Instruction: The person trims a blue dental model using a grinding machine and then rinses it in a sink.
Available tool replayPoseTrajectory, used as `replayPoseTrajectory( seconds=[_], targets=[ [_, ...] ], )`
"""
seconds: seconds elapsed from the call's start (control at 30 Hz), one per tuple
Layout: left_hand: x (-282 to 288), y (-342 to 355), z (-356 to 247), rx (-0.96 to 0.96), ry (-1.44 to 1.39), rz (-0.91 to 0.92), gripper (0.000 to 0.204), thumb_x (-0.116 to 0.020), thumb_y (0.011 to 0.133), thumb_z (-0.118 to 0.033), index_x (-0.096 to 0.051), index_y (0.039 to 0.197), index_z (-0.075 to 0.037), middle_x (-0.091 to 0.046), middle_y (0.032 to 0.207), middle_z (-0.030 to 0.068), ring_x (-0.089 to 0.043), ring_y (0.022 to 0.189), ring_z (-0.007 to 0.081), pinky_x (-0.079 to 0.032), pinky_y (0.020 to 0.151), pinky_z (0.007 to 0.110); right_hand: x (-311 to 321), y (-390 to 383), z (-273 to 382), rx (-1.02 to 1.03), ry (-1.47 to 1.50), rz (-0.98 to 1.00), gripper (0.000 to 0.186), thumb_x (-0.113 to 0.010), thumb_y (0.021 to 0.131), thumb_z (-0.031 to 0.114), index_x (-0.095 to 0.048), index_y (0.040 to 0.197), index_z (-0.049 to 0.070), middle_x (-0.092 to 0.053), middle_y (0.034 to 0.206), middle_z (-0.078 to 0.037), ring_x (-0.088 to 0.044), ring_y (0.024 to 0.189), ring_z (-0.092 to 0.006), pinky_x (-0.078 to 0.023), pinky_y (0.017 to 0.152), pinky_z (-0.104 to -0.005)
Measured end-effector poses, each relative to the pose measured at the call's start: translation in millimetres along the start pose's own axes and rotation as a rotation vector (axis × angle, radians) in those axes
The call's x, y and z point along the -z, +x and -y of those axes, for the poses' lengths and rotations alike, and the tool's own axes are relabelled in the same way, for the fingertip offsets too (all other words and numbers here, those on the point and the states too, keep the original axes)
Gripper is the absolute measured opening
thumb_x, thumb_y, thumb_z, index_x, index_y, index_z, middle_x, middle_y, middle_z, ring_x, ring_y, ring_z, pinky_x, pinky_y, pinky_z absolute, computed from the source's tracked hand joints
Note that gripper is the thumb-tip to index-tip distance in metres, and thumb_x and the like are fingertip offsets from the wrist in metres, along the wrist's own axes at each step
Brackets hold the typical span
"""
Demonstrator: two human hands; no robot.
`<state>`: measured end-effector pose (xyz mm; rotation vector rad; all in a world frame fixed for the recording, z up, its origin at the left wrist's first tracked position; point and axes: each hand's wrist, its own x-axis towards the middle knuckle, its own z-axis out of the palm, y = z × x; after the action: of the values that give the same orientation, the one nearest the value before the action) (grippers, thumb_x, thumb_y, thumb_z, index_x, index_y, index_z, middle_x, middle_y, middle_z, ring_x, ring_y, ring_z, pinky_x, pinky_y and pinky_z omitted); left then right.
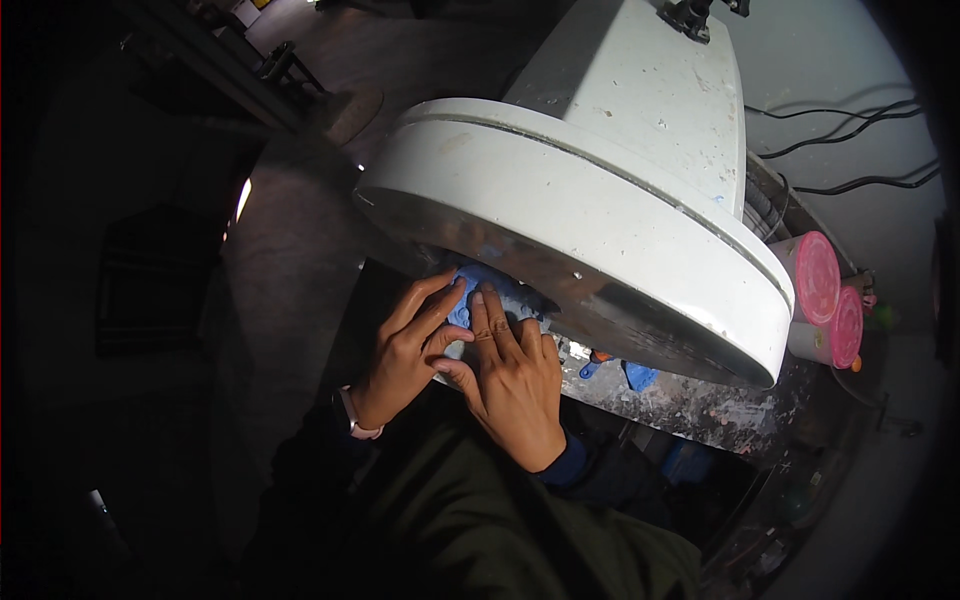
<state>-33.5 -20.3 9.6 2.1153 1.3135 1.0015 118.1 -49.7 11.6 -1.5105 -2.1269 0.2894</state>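
Note:
Under my fingers, below the rim of a big white round-headed machine, lies a soft-looking blue clay-like lump (462, 312). My left hand (405, 345) grips its left side, fingertips on top and thumb curled at the near edge; a watch with a pink band is on that wrist. My right hand (515, 380) lies on top of the lump, its fingers stretched forward and pressing down, its thumb pointing toward the left thumb. Part of a pale surface shows between the two thumbs. The fingers and the machine's shadow hide much of the lump.
The white machine head (600, 220) overhangs the paint-spotted worktop (700, 415). A blue scrap (640, 376) and a small blue-and-orange tool (592, 366) lie to the right. Pink-lidded tubs (818, 278) stand at the far right, with black cables (850, 135) along the wall.

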Motion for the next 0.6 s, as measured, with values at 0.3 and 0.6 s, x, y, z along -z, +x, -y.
replayPoseTrajectory(
  seconds=[0.3,0.6],
  targets=[
    [3.8,2.0,4.0,-0.038,-0.007,0.044,0.060,-0.073,0.071,0.011,-0.059,0.128,-0.001,-0.057,0.125,0.0170,-0.062,0.108,0.0314,-0.056,0.083,0.036,-0.9,0.0,1.7,-0.001,-0.006,-0.006,0.072,-0.057,0.089,0.053,-0.059,0.125,-0.009,-0.058,0.134,-0.017,-0.050,0.080,-0.0223,-0.040,0.067,-0.0321],
    [6.6,3.6,7.8,-0.022,-0.034,0.061,0.057,-0.073,0.071,0.009,-0.062,0.126,0.000,-0.058,0.124,0.0180,-0.062,0.108,0.0324,-0.054,0.084,0.037,-3.7,0.7,3.9,-0.006,-0.033,-0.014,0.072,-0.057,0.089,0.053,-0.058,0.125,-0.009,-0.059,0.133,-0.017,-0.051,0.082,-0.0219,-0.039,0.067,-0.0321]
  ],
)
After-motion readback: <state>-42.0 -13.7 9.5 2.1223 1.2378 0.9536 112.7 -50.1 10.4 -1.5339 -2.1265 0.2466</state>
